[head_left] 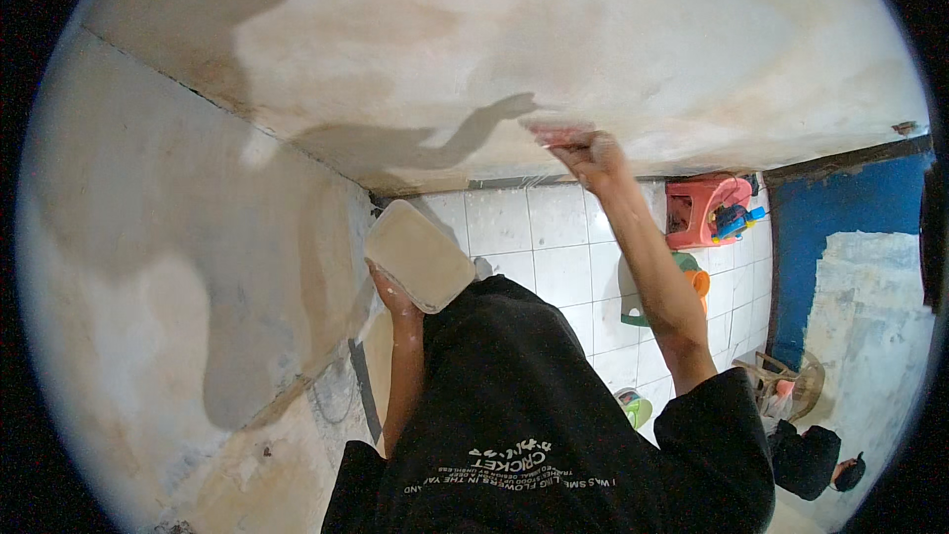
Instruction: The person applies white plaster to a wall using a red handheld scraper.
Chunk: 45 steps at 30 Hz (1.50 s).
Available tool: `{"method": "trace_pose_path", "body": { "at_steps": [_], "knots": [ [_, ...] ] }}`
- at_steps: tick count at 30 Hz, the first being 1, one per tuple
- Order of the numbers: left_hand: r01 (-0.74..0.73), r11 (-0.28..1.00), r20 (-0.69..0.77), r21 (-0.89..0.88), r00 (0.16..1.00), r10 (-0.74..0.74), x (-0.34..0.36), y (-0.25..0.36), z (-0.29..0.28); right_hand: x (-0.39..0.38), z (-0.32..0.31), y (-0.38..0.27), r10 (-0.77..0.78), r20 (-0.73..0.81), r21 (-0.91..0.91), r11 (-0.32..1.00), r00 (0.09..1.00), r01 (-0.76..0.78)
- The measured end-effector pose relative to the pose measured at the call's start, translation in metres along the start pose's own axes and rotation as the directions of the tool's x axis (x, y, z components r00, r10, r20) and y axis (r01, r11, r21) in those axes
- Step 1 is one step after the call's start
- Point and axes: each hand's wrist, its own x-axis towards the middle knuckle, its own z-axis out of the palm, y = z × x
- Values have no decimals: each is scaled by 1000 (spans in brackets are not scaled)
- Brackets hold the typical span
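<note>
My left hand (395, 295) grips the side of a rounded rectangular tub (420, 255). A pale, milky material shows across the tub's top. My right hand (599, 164) is raised in front of the far wall (633, 49), closed around a flat red brush-like tool (557, 133). Motion blurs this tool, and I cannot tell whether its edge touches the plaster. Its shadow and that of my arm fall on the patchy white and beige surface just to the left.
To the right, a pink plastic stool (707, 210) stands on white floor tiles (561, 275), with a blue and yellow object (735, 222) on it. Green and orange items (695, 282) are partly behind my right arm. A blue wall panel (830, 213) and a person in black (806, 458) are farther right.
</note>
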Motion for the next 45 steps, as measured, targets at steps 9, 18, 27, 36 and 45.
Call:
{"method": "trace_pose_path", "body": {
  "at_steps": [9,18,27,36,45],
  "knots": [
    [-133,989,10,69,991,132,19,-13,-89,27,71,-48,-14,-42,352,936,999,28],
    [-9,985,-82,-173,997,-6,3,5,-49,22,20,58,134,38,21,991,990,-135],
    [-183,978,-85,98,978,192,-7,6,-68,8,105,-21,20,-56,234,972,998,-7],
    [-113,993,-130,-40,986,107,-7,7,-54,65,13,132,89,71,-887,460,993,22],
    [-122,985,-240,-125,967,89,-19,12,-58,34,79,1,-79,99,-16,997,992,81]
  ]
}}
